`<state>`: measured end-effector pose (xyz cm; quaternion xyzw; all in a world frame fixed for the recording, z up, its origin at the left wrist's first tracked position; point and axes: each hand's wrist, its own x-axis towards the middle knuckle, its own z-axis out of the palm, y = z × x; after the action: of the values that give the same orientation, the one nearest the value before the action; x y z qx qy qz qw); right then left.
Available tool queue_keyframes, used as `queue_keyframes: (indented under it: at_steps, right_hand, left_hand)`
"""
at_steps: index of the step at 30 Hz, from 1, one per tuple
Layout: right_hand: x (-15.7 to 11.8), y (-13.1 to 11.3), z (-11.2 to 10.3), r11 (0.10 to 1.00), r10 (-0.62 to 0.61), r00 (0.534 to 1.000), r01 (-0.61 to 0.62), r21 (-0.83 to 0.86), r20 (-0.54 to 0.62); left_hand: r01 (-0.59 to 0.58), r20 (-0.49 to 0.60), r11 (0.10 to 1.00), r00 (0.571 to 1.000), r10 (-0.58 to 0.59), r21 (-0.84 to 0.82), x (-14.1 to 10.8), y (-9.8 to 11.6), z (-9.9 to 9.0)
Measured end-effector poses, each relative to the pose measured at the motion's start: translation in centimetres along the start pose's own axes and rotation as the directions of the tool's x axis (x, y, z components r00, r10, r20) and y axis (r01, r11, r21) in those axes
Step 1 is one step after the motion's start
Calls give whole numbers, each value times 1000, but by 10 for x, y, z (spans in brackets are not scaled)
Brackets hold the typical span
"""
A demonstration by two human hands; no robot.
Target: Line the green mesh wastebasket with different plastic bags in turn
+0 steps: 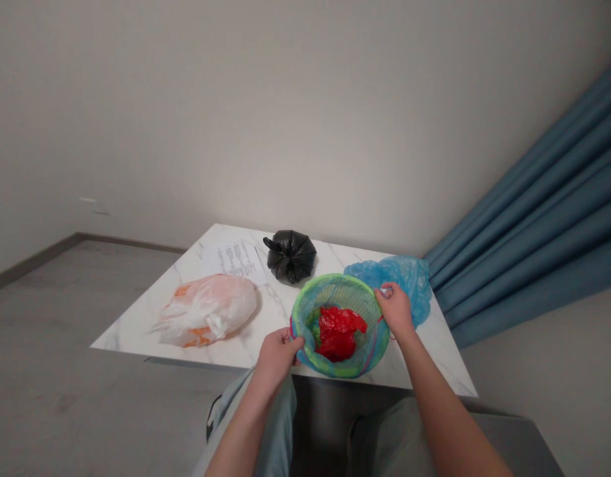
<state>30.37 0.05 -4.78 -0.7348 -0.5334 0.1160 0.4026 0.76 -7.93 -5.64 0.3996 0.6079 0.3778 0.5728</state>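
the left hand (pixel 279 359) and right hand (pixel 395 309) are apart, both clamped on the rim of a green mesh basket (pixel 341 291) holding a crumpled red plastic bag (pixel 336 333).

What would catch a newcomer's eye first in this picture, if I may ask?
The red bag in the green mesh basket, held by the left hand and right hand, stands out first. Around it on the marble table lie a knotted black bag behind, a white bag left and a blue bag right.

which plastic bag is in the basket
The red bag lies inside the mesh basket; the black bag, blue bag and white bag sit outside it on the table.
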Motion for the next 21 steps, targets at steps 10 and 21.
queue_keyframes:
  at_steps: [10, 21]
  right_hand:
    - [-17, -24, 2, 980, -163, 977, 145, 133, 136]
    - [-10, -18, -7, 986, 5, 1000, -8, 165, 16]
  left_hand:
    - [-51, -114, 993, 993, 38, -109, 9, 16, 8]
    - [-327, -284, 872, 931, 231, -363, 30, 16, 18]
